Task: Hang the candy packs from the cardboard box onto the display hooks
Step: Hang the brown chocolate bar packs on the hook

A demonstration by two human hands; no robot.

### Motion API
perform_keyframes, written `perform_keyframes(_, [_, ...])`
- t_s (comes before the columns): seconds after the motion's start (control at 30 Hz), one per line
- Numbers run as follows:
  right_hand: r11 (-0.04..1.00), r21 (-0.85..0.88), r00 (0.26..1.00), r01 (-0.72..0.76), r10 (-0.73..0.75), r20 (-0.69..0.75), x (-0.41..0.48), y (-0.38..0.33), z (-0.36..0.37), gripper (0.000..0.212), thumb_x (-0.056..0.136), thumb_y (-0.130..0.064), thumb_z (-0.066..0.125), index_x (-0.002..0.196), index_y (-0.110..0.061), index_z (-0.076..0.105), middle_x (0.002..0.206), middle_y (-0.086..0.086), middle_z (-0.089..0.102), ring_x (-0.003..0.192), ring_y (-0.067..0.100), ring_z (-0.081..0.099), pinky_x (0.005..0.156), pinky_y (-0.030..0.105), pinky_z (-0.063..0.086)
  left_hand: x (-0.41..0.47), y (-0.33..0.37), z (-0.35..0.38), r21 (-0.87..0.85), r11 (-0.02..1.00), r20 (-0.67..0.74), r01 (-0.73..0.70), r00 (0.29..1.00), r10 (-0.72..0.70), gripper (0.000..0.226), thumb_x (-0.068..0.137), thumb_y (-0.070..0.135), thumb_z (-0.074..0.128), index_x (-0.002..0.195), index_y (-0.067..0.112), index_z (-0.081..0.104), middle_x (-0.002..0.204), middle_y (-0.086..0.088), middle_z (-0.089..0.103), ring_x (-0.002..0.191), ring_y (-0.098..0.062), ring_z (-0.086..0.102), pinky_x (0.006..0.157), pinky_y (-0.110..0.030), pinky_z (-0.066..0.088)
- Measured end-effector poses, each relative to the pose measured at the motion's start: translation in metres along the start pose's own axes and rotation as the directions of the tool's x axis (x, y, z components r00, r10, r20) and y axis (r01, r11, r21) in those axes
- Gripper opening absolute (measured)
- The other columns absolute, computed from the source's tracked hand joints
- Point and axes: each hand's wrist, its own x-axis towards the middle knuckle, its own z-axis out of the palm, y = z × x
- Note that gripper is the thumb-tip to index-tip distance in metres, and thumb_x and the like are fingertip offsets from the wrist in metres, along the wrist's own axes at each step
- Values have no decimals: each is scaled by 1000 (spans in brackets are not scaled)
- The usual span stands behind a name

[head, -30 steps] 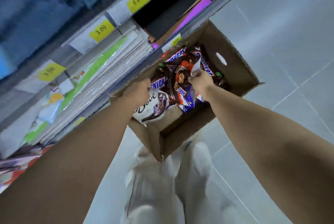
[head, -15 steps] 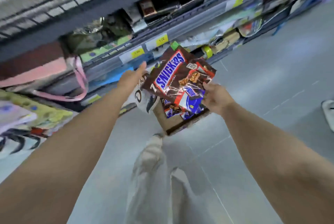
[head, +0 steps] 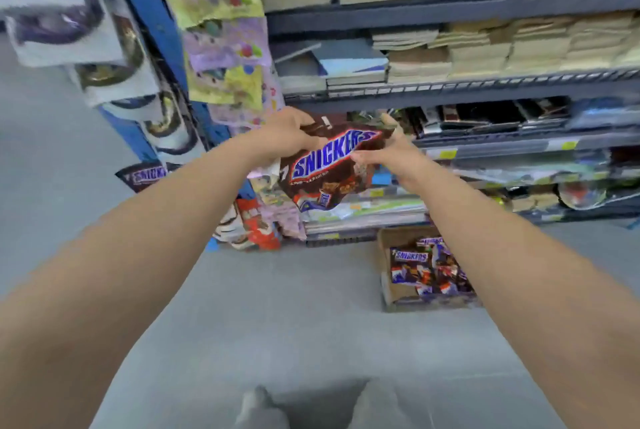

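We stand in a shop aisle: metal shelves point(head: 450, 12) stacked with goods, yellow price tags point(head: 448, 153) on the shelf edges, packs hanging beside a blue upright point(head: 145, 5), grey tiled floor point(head: 277, 307).

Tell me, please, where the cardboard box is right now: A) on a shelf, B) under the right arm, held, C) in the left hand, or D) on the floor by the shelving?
D: the box sits on the floor by the shelving, while both hands hold a Snickers pack.
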Motion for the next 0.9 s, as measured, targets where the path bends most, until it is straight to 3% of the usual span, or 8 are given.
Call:
perform_keyframes(0.13, [982, -53, 979, 179, -173, 108, -4, -49, 105, 31, 75, -9, 76, 104, -14, 65, 98, 5, 66, 93, 21, 64, 82, 33, 56, -53, -36, -86, 74, 997, 23, -6, 1000, 4, 17, 89, 20, 62, 103, 12, 58, 85, -1, 67, 69, -11, 66, 65, -22, 54])
perform_keyframes(0.2, [981, -81, 976, 175, -162, 144, -6, -62, 149, 31, 74, -14, 77, 103, -10, 66, 95, 9, 69, 86, 22, 66, 83, 39, 56, -74, -55, -125, 104, 994, 38, -24, 999, 20, 10, 89, 20, 62, 96, 15, 57, 79, 3, 66, 58, -4, 65, 53, -15, 52])
perform_keyframes(0.3, [972, -146, 973, 185, -160, 169, -3, -80, 203, 65, 55, -37, 87, 110, -12, 64, 107, 11, 68, 96, 25, 67, 90, 43, 54, -99, -77, -172, 176, 984, 13, -40, 999, 39, 16, 88, 19, 63, 100, 17, 52, 78, 8, 62, 60, -2, 62, 48, -9, 49])
perform_keyframes(0.4, [961, -136, 951, 239, -204, 230, -1, -107, 242, 16, 74, -18, 78, 85, -21, 68, 81, -2, 72, 82, 18, 67, 84, 37, 56, -110, -91, -215, 222, 974, -6, -40, 999, 43, 17, 87, 20, 64, 100, 17, 54, 80, 4, 65, 55, -1, 64, 46, -9, 48])
perform_keyframes(0.47, [943, -179, 938, 279, -229, 259, 1, -129, 259, 10, 81, -15, 71, 77, -23, 67, 67, -9, 72, 73, 12, 67, 78, 32, 55, -112, -93, -243, 256, 965, -15, -52, 998, 58, 18, 87, 22, 64, 102, 18, 55, 85, 3, 66, 61, -1, 64, 48, -9, 49])
perform_keyframes(0.73, [820, -355, 889, 449, -369, 271, 6, -228, 281, 12, 91, -16, 60, 82, -23, 57, 87, -4, 63, 70, 6, 57, 62, 18, 48, -93, -67, -320, 155, 984, -88, -83, 991, 97, 16, 88, 27, 62, 101, 20, 55, 87, 1, 70, 71, -11, 69, 59, -22, 55])
perform_keyframes(0.83, [674, -516, 849, 529, -419, 323, 17, -261, 277, 32, 91, -18, 59, 122, -18, 54, 107, -8, 53, 90, 6, 54, 68, 13, 42, -82, -55, -345, 59, 996, -160, -63, 985, 72, 9, 88, 27, 62, 93, 21, 57, 77, 2, 72, 62, -11, 71, 52, -21, 54])
perform_keyframes(0.9, [599, -576, 829, 556, -444, 339, 30, -278, 280, 41, 90, -20, 61, 130, -17, 50, 115, -5, 56, 99, 8, 55, 78, 15, 40, -75, -46, -359, 82, 993, -195, -84, 976, 99, 8, 89, 25, 61, 93, 20, 56, 76, 2, 70, 59, -9, 69, 48, -18, 52])
